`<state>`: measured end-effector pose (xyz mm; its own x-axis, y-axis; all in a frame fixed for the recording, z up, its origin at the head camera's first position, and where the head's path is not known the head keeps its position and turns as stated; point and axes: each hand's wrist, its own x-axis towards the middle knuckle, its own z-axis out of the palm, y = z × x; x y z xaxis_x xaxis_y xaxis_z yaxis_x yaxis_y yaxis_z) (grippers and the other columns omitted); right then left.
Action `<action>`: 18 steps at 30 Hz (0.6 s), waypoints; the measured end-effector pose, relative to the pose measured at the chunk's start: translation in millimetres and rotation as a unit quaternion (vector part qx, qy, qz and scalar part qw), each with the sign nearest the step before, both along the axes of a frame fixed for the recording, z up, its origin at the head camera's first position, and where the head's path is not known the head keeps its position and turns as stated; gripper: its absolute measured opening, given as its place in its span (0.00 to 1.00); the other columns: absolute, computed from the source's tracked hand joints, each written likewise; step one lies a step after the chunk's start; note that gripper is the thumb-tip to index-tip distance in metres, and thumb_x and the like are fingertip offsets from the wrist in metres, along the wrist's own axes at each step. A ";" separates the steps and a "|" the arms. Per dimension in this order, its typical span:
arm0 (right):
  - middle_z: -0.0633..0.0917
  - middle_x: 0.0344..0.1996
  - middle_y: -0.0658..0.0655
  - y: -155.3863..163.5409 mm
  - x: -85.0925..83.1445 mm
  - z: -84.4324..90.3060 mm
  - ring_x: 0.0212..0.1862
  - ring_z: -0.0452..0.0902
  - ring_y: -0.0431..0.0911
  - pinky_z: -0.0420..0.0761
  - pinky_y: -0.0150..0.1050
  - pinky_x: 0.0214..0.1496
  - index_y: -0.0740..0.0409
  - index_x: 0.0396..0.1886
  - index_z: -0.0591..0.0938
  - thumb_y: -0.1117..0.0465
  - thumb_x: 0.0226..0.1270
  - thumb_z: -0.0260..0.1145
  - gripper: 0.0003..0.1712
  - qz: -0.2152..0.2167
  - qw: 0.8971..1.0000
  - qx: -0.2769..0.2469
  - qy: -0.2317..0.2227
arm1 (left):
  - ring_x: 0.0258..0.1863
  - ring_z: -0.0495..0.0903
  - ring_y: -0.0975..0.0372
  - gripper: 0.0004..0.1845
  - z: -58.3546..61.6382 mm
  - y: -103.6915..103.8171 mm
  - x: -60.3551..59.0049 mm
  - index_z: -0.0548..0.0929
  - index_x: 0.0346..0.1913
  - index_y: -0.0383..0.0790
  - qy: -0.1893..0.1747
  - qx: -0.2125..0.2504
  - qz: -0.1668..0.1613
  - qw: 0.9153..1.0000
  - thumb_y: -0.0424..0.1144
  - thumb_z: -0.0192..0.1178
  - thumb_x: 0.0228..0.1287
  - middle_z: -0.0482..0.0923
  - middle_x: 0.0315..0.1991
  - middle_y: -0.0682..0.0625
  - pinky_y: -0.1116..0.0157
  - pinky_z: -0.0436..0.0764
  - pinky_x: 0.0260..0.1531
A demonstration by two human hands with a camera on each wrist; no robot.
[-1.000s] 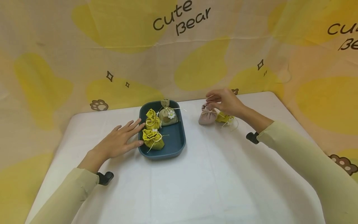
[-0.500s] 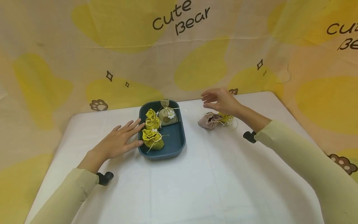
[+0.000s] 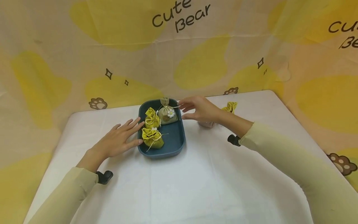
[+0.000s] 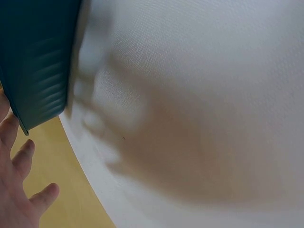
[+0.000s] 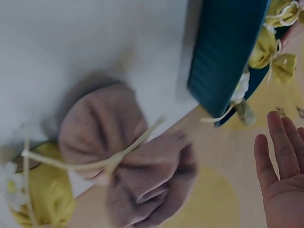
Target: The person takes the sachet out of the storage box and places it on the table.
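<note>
A dark teal tray (image 3: 180,141) stands on the white table and holds two yellow pouches (image 3: 152,119) (image 3: 152,139) and a beige pouch (image 3: 167,114) with a daisy. My left hand (image 3: 133,134) lies flat, its straight fingers against the tray's left rim (image 4: 38,61). My right hand (image 3: 184,111) hovers open by the tray's far right corner, close to the beige pouch, and holds nothing. Behind that hand lies a pink pouch (image 3: 206,124) (image 5: 123,156), mostly hidden in the head view. Beside it sits another yellow pouch (image 3: 230,106) (image 5: 42,190).
A cloth backdrop (image 3: 179,46) printed with yellow shapes and "Cute Bear" rises right behind the table's far edge. The white tablecloth (image 3: 195,186) stretches toward me in front of the tray. The table's right edge runs near the loose pouches.
My right hand let go of the pink pouch, which tipped onto the table, then moved left to the tray's far right corner. My left hand stayed put.
</note>
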<state>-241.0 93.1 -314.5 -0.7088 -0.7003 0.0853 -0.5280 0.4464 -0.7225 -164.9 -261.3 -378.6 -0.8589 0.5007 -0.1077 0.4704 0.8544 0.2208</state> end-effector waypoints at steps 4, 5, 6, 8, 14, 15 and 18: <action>0.84 0.55 0.62 -20.6 8.9 1.2 0.54 0.83 0.53 0.81 0.38 0.57 0.66 0.62 0.78 0.63 0.61 0.74 0.30 0.028 0.999 0.017 0.013 | 0.77 0.49 0.43 0.40 1.2 -0.4 0.6 0.51 0.80 0.53 -0.005 -0.003 0.003 1.000 0.65 0.45 0.73 0.43 0.81 0.49 0.34 0.50 0.69; 0.84 0.55 0.62 -25.2 11.2 1.1 0.54 0.83 0.52 0.81 0.40 0.58 0.66 0.62 0.78 0.63 0.61 0.74 0.30 0.036 0.999 0.019 0.013 | 0.77 0.48 0.43 0.40 1.3 -0.4 0.6 0.50 0.81 0.53 -0.007 -0.003 0.004 1.000 0.65 0.45 0.73 0.43 0.81 0.49 0.34 0.50 0.69; 0.85 0.55 0.61 -29.3 13.4 1.2 0.54 0.84 0.51 0.80 0.41 0.58 0.66 0.62 0.77 0.63 0.61 0.75 0.30 0.043 0.999 0.020 0.013 | 0.77 0.48 0.43 0.40 1.3 -0.5 0.6 0.50 0.81 0.54 -0.009 -0.005 0.004 1.000 0.66 0.44 0.73 0.42 0.81 0.49 0.34 0.50 0.69; 0.84 0.56 0.60 -36.7 17.4 0.4 0.55 0.83 0.50 0.80 0.41 0.58 0.65 0.63 0.77 0.62 0.62 0.74 0.31 0.054 0.998 0.026 0.012 | 0.77 0.48 0.43 0.40 0.3 -0.7 0.1 0.50 0.81 0.54 -0.011 -0.006 0.004 1.000 0.66 0.44 0.73 0.42 0.81 0.50 0.34 0.50 0.69; 0.82 0.58 0.62 -54.2 26.2 -6.2 0.57 0.82 0.52 0.80 0.37 0.58 0.65 0.64 0.77 0.62 0.61 0.75 0.32 0.077 0.997 0.020 -0.002 | 0.77 0.49 0.43 0.40 -1.0 0.5 -0.2 0.50 0.81 0.55 -0.006 -0.003 0.003 1.000 0.67 0.44 0.73 0.43 0.81 0.50 0.34 0.50 0.69; 0.82 0.58 0.62 -57.1 27.5 -7.5 0.57 0.82 0.52 0.80 0.36 0.57 0.66 0.63 0.77 0.63 0.61 0.75 0.31 0.081 0.997 0.019 -0.003 | 0.77 0.49 0.43 0.40 -1.0 0.7 -0.2 0.50 0.80 0.55 -0.007 -0.003 0.004 1.000 0.67 0.44 0.73 0.43 0.81 0.50 0.34 0.50 0.69; 0.82 0.58 0.62 -66.4 32.0 -10.2 0.57 0.82 0.51 0.80 0.36 0.58 0.66 0.63 0.77 0.64 0.61 0.75 0.31 0.093 0.995 0.015 -0.007 | 0.77 0.48 0.43 0.40 -1.2 0.3 -0.4 0.50 0.81 0.55 -0.011 -0.008 0.006 1.000 0.67 0.43 0.73 0.42 0.81 0.50 0.34 0.50 0.69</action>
<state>-209.0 26.7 -324.7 -0.5671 -0.8219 0.0530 -0.5932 0.3630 -0.7186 -165.3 -261.1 -379.8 -0.8622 0.4883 -0.1347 0.4550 0.8635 0.2175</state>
